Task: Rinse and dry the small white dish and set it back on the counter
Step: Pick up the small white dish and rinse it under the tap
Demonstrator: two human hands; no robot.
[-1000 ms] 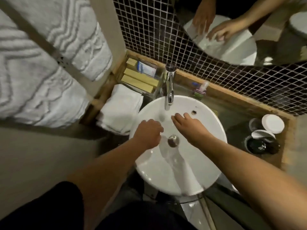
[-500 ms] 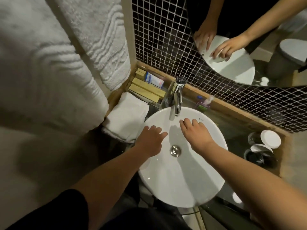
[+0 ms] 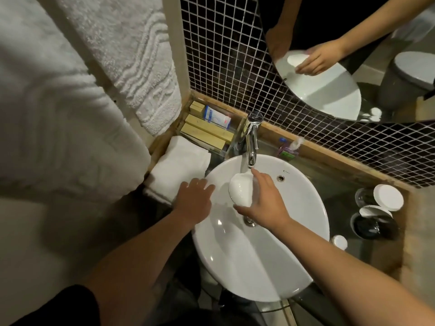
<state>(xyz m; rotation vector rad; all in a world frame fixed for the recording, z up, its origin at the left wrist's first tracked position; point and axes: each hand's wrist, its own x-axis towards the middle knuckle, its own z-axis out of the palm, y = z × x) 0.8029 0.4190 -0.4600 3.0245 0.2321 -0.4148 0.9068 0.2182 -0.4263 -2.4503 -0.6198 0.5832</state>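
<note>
the small white dish is plain, glossy, shallow and rounded, tilted on edge over the basin just below the tap spout. the right hand holds it, fingers curled round its rim at 12 o'clock, thumb at 6 o'clock. the left hand rests at the basin's 9 o'clock rim, fingers spread, holding nothing. count: one dish, one tap, one folded towel at 10 o'clock, two white lids on the bench at 3 o'clock.
</note>
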